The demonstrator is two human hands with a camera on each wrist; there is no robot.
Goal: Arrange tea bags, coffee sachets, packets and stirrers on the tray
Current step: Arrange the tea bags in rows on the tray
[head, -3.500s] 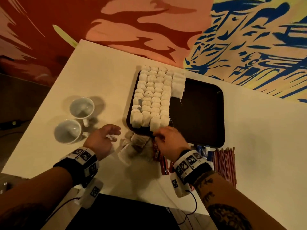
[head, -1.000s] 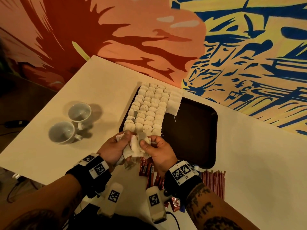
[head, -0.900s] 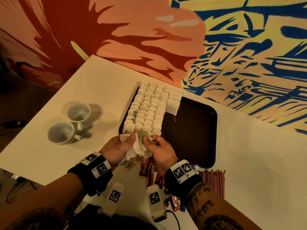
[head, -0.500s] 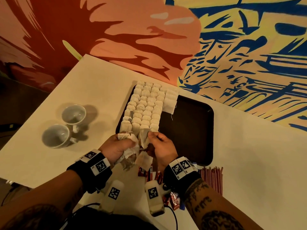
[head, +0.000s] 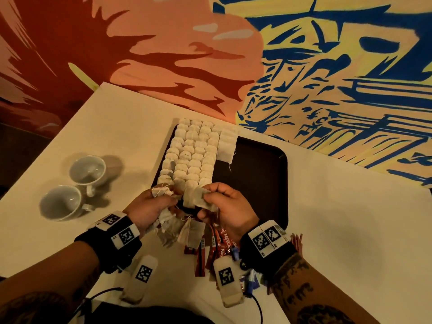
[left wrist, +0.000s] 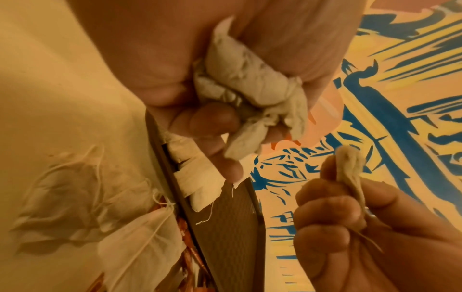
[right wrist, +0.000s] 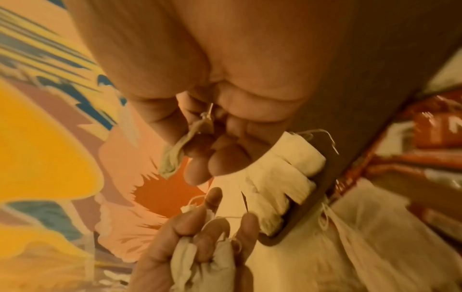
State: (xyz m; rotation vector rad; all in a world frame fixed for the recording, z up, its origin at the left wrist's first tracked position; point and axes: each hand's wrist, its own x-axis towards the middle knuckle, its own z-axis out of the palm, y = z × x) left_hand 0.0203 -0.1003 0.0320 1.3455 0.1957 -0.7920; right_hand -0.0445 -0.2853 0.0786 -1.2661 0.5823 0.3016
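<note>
Head view: the left hand (head: 152, 206) is clutching a crumpled bunch of tea bags (head: 167, 226) at the near edge of the tray (head: 261, 183). The right hand (head: 224, 206) is pinching a single tea bag (head: 198, 197) just beside the near end of the tea bag rows (head: 196, 155), which are filling the left part of the tray. Half a second ago that bag was hanging lower between the hands; now it is sitting up and free of the bunch, so the separating looks done and placing it at the tray comes next. The fourth row holds only a few bags at the far end. Coffee sachets (head: 218, 244) are lying on the worktop (head: 350, 218) on the near side of the tray, under the right hand; stirrers (head: 297, 242) are peeking out beside the right wrist, not yet on the tray. Two cups (head: 74, 185) are standing left of the tray.

Left wrist view: the left hand (left wrist: 225, 83) is curling tightly round the bunch (left wrist: 245, 79); the right hand (left wrist: 337, 227) is gripping the single bag (left wrist: 350, 170) edge-on above the tray.

Right wrist view: the right hand (right wrist: 207, 142) is pinching the single bag (right wrist: 175, 156) between thumb and fingers; the left hand (right wrist: 200, 237) below is holding several bags, strings trailing.
</note>
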